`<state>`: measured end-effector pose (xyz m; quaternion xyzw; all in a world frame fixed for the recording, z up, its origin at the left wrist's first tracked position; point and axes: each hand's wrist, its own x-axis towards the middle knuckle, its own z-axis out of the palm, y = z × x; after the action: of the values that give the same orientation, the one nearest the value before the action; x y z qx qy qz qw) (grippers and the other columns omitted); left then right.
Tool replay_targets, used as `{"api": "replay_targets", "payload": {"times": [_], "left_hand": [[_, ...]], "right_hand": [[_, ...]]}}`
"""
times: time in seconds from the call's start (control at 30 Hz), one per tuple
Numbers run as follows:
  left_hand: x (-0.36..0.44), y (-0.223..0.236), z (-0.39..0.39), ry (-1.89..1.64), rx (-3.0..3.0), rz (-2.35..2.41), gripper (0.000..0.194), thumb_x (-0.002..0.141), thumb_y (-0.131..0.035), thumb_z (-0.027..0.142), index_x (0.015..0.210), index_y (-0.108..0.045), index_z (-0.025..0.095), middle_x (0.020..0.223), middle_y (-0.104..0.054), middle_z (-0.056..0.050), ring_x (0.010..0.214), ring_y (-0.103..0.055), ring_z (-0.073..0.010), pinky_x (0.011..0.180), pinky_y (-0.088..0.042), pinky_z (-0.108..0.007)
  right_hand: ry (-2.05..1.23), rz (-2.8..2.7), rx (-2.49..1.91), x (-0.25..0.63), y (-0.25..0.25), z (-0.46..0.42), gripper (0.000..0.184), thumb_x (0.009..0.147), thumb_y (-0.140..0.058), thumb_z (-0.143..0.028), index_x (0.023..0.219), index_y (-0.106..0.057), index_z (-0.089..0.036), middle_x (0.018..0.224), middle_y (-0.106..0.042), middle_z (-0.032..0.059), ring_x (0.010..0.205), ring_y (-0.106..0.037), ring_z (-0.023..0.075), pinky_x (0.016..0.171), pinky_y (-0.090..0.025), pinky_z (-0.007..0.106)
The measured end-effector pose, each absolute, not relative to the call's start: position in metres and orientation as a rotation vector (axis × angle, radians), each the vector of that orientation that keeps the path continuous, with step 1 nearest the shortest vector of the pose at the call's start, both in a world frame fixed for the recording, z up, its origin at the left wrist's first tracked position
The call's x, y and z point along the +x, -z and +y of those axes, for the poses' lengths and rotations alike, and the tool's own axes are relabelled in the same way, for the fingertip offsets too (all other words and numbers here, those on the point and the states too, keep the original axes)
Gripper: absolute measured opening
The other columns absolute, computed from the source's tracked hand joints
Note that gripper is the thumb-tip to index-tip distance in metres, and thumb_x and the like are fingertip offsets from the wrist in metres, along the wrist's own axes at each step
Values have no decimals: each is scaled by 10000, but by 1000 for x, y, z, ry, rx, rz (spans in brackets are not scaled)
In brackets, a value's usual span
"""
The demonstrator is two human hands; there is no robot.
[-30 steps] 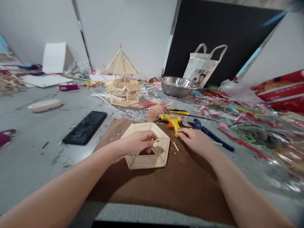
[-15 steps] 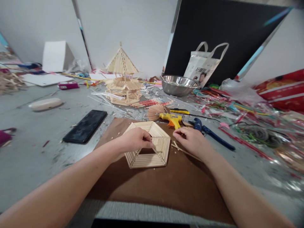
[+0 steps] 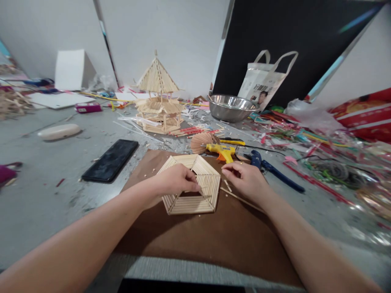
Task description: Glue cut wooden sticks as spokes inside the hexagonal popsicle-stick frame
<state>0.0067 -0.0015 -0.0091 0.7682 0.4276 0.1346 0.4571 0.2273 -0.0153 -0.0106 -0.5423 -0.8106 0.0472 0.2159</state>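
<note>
A flat six-sided panel of pale wooden sticks (image 3: 191,206), with an opening in its middle, lies on the brown board (image 3: 195,240). My left hand (image 3: 180,179) is above the panel, fingers pinched on what looks like a short wooden stick at the opening's right edge. Just right of the panel, my right hand (image 3: 244,179) is loosely closed with thumb and forefinger near each other; whatever sits between them is hidden. Close to its fingertips stands the handle of a yellow glue gun (image 3: 224,152). A longer thin stick (image 3: 240,198) runs partly beneath this hand, beside a short piece (image 3: 227,185).
Behind the board stands a stick pavilion (image 3: 159,101), with red-tipped sticks (image 3: 191,131) before it. Blue pliers (image 3: 279,175) and a yellow cutter (image 3: 235,142) are to the right, near a steel bowl (image 3: 233,109) and scraps. A black phone (image 3: 111,160) lies left.
My left hand has lowered its short stick toward the panel's opening. My right hand has shifted slightly left, away from the glue gun's handle; the long stick now shows below it on the board.
</note>
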Motion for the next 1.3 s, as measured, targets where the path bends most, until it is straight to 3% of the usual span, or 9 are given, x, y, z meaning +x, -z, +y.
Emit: {"api": "replay_targets", "payload": {"times": [0.2,0.37,0.43,0.5,0.6,0.73,0.93,1.3], "left_hand": [[11,3,-7,-609,1465,778,239,656,-577,358,687,-567,120,595,-490,22,528,-407,-62,495,-326,-197],[16,13,-9,-571,1546,718,174,676,-579,283,693,-588,110,572,-501,22,539,-425,-63,519,-326,-201],[16,12,-9,-625,1400,688,154,685,-570,225,787,-597,114,692,-571,-11,613,-487,-81,592,-366,-220],[16,8,-9,-732,1144,623,266,702,-528,149,967,-551,140,913,-594,-58,748,-543,-119,714,-388,-271],[13,4,-8,-816,888,470,460,693,-455,52,1138,-425,166,1074,-551,-92,907,-545,-176,845,-348,-356],[12,6,-7,-827,792,336,563,687,-405,11,1219,-322,175,1136,-521,-84,1036,-479,-187,920,-286,-388],[14,9,-8,-826,805,326,567,680,-396,-7,1201,-356,211,1220,-453,-54,1108,-412,-176,937,-271,-388],[17,2,-14,-806,867,321,526,624,-384,-41,1077,-474,210,1244,-428,-23,1189,-297,-197,913,-289,-389]], "right_hand": [[-322,-2133,-1071,206,10,-30,297,751,-504,-267,1030,-506,-164,814,-580,33,703,-532,111,657,-421,231],[-513,-2163,-931,191,10,-37,118,769,-488,-208,835,-582,-181,773,-617,11,720,-561,95,667,-426,206],[-543,-2099,-1013,193,9,-37,104,769,-489,-223,783,-583,-180,738,-625,6,682,-568,98,638,-434,205],[-527,-2028,-1109,197,8,-36,116,772,-481,-251,766,-571,-177,720,-630,10,655,-574,108,610,-441,212],[-447,-2052,-1130,204,6,-37,138,799,-429,-257,805,-544,-181,860,-641,42,765,-587,133,673,-447,241],[-235,-2300,-1033,203,5,-41,132,811,-397,-237,787,-520,-194,1141,-534,65,878,-574,140,744,-431,265],[27,-2409,-965,200,3,-43,142,814,-385,-238,745,-501,-196,1186,-484,86,880,-576,140,723,-438,262],[134,-2489,-957,198,7,-42,173,817,-359,-250,737,-497,-185,1247,-406,117,756,-594,156,639,-437,288]]}}
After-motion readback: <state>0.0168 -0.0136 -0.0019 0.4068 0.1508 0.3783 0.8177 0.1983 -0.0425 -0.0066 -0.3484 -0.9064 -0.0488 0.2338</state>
